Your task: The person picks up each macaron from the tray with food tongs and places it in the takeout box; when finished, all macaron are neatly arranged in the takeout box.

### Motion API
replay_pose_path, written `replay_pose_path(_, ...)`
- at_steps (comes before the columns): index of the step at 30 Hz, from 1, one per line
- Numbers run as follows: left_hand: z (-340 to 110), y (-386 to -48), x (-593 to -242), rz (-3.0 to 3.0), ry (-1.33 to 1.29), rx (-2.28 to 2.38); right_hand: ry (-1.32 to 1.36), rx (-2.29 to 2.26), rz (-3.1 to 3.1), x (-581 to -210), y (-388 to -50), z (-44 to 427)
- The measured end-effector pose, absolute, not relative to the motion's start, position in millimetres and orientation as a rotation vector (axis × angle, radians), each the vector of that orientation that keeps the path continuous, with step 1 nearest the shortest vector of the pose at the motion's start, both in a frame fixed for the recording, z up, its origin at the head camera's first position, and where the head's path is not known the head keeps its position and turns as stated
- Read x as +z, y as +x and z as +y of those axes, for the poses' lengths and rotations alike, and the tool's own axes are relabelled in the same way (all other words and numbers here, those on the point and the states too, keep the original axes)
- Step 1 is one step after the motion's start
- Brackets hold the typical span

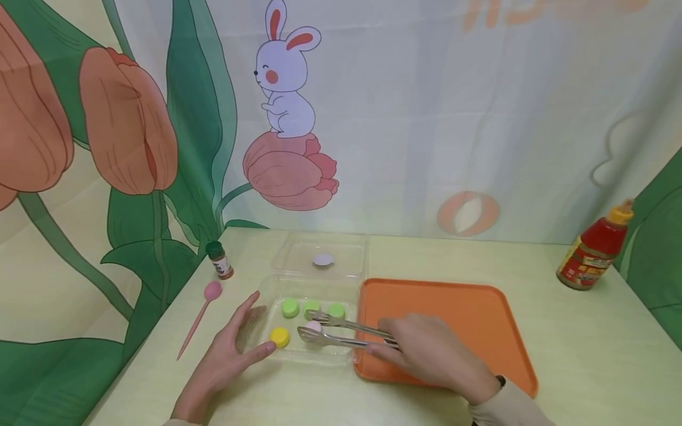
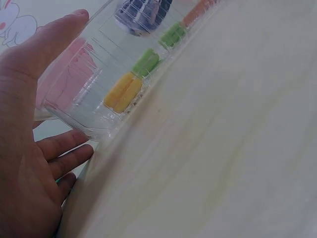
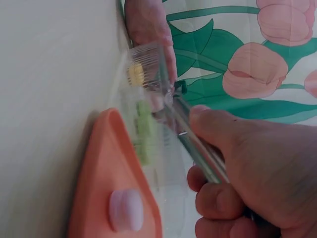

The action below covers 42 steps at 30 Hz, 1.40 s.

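My right hand grips metal tongs, whose tips reach into an open clear plastic box. Between the tips sits a pale pink macaron; whether they squeeze it I cannot tell. Several green macarons stand in a row along the back of the box, and a yellow macaron lies at its front left. My left hand spreads around the box's left end, thumb and fingers apart. Another pale pink macaron rests on the orange tray, mostly hidden by my right hand in the head view.
The orange tray adjoins the box's right side. Behind, the box's clear lid lies folded back with a white sticker. A pink spoon and a green-capped spice jar are at left. A red sauce bottle stands far right.
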<state>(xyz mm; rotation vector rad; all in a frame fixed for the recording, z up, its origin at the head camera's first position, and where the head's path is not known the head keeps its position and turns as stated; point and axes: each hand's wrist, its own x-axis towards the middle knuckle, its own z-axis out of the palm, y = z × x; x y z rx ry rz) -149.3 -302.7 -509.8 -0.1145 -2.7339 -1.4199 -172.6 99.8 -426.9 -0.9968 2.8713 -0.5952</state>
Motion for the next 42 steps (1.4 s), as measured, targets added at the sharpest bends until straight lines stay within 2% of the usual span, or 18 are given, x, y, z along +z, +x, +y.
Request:
replay_pose_path(9,-302.8,-148.5,-508.0,-2.734,-0.119,-1.408,-1.121,-0.479,2.883,-412.9,-173.5,80.4)
replay_pose_path(21,-301.6,-150.7,-511.3,-2.729,-0.121,-1.421,-1.066,-0.496,2.829,-411.7,-178.7,69.0)
replay_pose_path(35,-301.8,-150.2,-510.5,-2.750,-0.093,-1.411,-1.098,-0.496,2.814,-416.1,-181.0,75.2)
replay_pose_path(42,-302.6,-148.7,-509.0,-2.728,-0.122,-1.414,-1.000,-0.593,2.815,-411.6,-178.8,88.2)
